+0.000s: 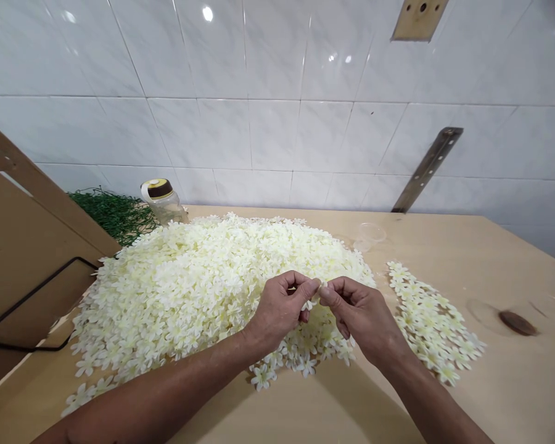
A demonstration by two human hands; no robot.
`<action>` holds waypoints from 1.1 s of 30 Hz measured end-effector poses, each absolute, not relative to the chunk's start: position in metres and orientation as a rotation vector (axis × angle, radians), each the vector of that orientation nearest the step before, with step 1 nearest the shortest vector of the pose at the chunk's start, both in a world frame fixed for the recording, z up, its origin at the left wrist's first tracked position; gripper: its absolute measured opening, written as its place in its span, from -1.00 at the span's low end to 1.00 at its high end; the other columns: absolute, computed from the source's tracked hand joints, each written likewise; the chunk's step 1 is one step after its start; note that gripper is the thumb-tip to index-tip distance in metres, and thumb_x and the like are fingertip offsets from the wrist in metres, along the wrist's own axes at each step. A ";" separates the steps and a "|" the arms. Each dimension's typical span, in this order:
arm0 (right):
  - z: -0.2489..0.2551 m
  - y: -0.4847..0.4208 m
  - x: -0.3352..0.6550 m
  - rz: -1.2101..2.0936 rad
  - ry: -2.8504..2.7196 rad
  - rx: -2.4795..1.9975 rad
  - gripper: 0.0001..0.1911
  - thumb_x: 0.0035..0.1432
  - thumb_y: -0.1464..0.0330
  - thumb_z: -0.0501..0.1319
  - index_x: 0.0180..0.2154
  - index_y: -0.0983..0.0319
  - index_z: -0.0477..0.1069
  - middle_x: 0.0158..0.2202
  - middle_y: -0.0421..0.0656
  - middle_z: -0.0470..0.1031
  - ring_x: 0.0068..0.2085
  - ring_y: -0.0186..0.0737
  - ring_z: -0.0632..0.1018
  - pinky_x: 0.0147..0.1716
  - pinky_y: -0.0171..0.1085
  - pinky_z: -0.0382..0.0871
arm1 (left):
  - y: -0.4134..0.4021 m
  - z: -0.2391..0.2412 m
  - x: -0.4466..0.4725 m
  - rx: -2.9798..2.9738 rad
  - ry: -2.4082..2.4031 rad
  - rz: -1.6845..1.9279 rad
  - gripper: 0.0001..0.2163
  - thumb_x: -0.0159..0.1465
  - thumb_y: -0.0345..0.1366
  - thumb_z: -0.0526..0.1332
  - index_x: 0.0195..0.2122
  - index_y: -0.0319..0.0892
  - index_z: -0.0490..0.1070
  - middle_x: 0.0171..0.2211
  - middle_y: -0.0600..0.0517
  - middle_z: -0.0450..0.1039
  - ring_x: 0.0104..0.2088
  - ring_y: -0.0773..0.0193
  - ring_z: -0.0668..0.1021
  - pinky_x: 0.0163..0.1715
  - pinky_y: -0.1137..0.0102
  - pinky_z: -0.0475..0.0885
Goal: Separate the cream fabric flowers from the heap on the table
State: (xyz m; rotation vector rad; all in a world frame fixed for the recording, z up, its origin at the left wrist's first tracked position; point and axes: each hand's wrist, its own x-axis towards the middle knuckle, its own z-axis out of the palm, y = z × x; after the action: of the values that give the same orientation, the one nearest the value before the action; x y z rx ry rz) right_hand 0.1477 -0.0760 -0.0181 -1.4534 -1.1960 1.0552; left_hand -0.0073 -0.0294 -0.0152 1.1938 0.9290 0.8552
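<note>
A large heap of small cream-white fabric flowers [198, 283] covers the middle of the wooden table [504, 382]. My left hand [280, 308] and my right hand [361, 314] meet above the heap's near right edge. Both pinch one small white flower [320, 285] between thumb and fingertips. A smaller, flatter patch of the same flowers [432, 324] lies to the right of my right hand.
A clear jar with a dark lid [163, 200] leans behind the heap, beside a bundle of green stems [113, 213]. A small clear cup [369, 236] sits at the back. A cardboard box [23, 246] stands at the left. White tiled wall behind.
</note>
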 end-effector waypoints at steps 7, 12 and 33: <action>-0.022 -0.077 0.151 1.025 -1.274 -1.414 -0.54 0.25 -0.03 0.15 -0.45 0.22 0.38 -0.63 -0.28 0.31 -0.65 -0.36 0.33 -0.62 -0.35 0.23 | -0.028 -0.015 -0.009 1.146 0.851 0.762 -0.66 0.15 0.01 0.32 -0.34 -0.22 0.44 -0.47 0.09 0.39 -0.65 0.48 0.37 -0.72 0.54 0.15; -0.023 -0.077 0.150 1.041 -1.235 -1.408 -0.51 0.28 -0.03 0.10 -0.46 0.21 0.36 -0.62 -0.25 0.39 -0.62 -0.32 0.41 -0.57 -0.32 0.31 | -0.028 -0.015 -0.009 1.176 0.875 0.773 -0.67 0.16 -0.02 0.32 -0.29 -0.22 0.46 -0.41 0.04 0.49 -0.65 0.48 0.38 -0.72 0.54 0.19; -0.030 -0.072 0.155 1.016 -1.086 -1.393 -0.56 0.19 -0.01 0.23 -0.37 0.25 0.50 -0.60 -0.23 0.41 -0.65 -0.35 0.38 -0.65 -0.34 0.31 | -0.015 -0.012 -0.012 1.117 0.985 0.908 -0.65 0.09 -0.02 0.37 -0.33 -0.21 0.44 -0.47 0.11 0.36 -0.67 0.47 0.39 -0.75 0.53 0.15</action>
State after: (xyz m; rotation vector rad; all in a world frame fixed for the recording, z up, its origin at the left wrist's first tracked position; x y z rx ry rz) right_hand 0.1551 -0.0722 -0.0298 -1.3932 -1.0862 1.0156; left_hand -0.0124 -0.0154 -0.0122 1.1166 0.9850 0.9078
